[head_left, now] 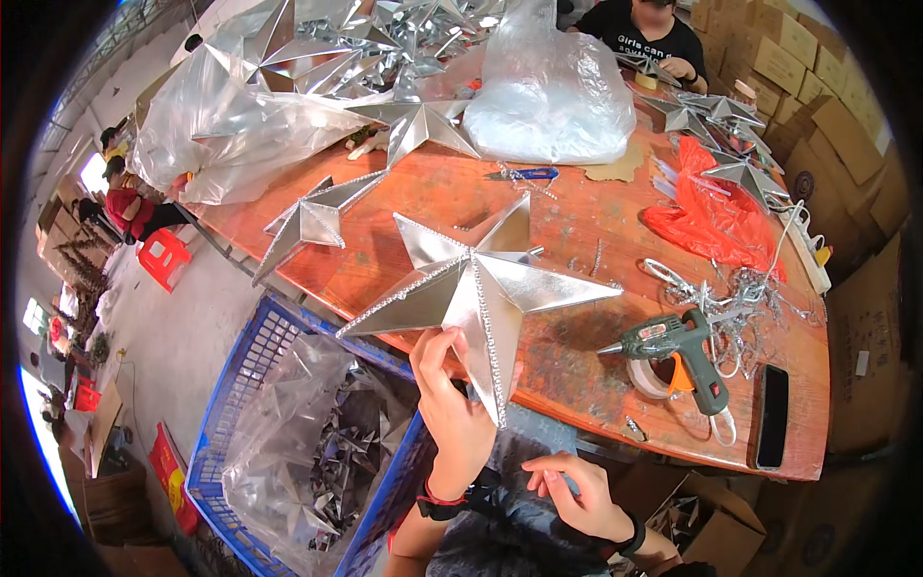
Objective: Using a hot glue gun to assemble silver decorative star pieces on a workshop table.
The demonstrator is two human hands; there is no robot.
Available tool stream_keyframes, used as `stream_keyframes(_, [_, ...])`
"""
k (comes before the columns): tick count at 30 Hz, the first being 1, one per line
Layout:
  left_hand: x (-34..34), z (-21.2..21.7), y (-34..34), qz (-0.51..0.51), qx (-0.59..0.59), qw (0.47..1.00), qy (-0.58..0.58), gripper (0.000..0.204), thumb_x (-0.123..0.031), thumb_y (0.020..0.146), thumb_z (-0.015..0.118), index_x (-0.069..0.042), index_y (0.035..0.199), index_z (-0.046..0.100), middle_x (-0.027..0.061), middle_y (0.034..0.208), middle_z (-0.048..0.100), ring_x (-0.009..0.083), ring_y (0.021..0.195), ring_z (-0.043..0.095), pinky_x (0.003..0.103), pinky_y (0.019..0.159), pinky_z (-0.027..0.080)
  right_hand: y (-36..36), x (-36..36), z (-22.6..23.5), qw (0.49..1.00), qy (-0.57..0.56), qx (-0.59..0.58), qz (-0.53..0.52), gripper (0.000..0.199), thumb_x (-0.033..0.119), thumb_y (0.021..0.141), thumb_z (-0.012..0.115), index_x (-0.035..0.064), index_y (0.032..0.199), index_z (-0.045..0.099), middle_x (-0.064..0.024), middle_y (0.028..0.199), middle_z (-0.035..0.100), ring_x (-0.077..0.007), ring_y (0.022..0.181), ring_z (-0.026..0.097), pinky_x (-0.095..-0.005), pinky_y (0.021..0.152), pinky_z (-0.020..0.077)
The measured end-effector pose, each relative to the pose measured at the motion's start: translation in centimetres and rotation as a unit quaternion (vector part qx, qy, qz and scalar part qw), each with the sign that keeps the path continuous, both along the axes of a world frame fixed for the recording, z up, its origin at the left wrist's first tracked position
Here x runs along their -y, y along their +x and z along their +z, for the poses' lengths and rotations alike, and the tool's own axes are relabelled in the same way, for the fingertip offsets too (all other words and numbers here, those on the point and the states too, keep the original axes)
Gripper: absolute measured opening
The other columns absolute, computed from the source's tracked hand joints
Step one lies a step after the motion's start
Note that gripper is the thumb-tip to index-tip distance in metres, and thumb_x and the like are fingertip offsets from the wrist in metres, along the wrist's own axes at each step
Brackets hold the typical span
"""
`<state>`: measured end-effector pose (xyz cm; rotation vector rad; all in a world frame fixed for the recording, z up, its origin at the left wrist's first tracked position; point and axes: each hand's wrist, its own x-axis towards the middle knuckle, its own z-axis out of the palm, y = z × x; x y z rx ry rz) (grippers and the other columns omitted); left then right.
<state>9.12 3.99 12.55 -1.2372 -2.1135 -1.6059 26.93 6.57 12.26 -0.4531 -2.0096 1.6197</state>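
A silver five-pointed star (492, 288) is held up over the near edge of the table. My left hand (450, 409) grips it by its lower points, fingers in front and the rest partly hidden behind. Silver beaded trim runs along some of its ridges. Below and to the right, my right hand (582, 495) is empty, its fingers loosely bent and apart. A green glue gun (673, 341) lies on the table to the right, resting over a roll of tape (652, 377). Another silver star (312, 219) with trim sits to the left of the held one.
A blue crate (226, 399) holding bagged stars stands left of my lap. On the table are a phone (771, 415), tangled silver trim (750, 303), a red plastic bag (707, 216), blue-handled snips (529, 174) and a clear bag (548, 106). A person (654, 43) sits opposite.
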Motion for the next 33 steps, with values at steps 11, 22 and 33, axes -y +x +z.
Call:
stream_keyframes(11, [-0.6,0.0,-0.6,0.028,-0.005,0.998,0.061,0.044,-0.009,0.085,0.061,0.004,0.121,0.04,0.0121,0.125,0.036,0.0238,0.117,0.04,0.035,0.1,0.032,0.5,0.2,-0.3,1.0,-0.025,0.014,-0.004,0.023,0.004,0.093,0.047,0.0027,0.113,0.058,-0.0064,0.08,0.062,-0.0102,0.065,0.057,-0.0229,0.06,0.0475])
stream_keyframes(22, [-0.2,-0.5,-6.2,-0.042,0.096,0.975,0.194,0.038,-0.016,0.095,0.049,-0.001,0.126,0.034,0.0096,0.128,0.036,0.0187,0.116,0.041,0.03,0.095,0.039,0.4,0.2,-0.3,0.999,-0.04,0.011,-0.011,0.026,0.004,0.093,0.047,0.0013,0.118,0.051,-0.007,0.078,0.062,-0.0097,0.065,0.057,-0.0235,0.061,0.048])
stream_keyframes(33, [0.7,-0.4,-10.3,-0.12,0.144,0.969,0.162,0.036,-0.006,0.092,0.052,0.0,0.125,0.04,0.0072,0.122,0.046,0.0149,0.11,0.046,0.027,0.096,0.035,0.4,0.1,0.1,0.999,-0.039,0.021,0.014,0.029,0.005,0.093,0.046,0.0018,0.123,0.046,-0.0072,0.079,0.061,-0.0102,0.066,0.057,-0.024,0.063,0.0479])
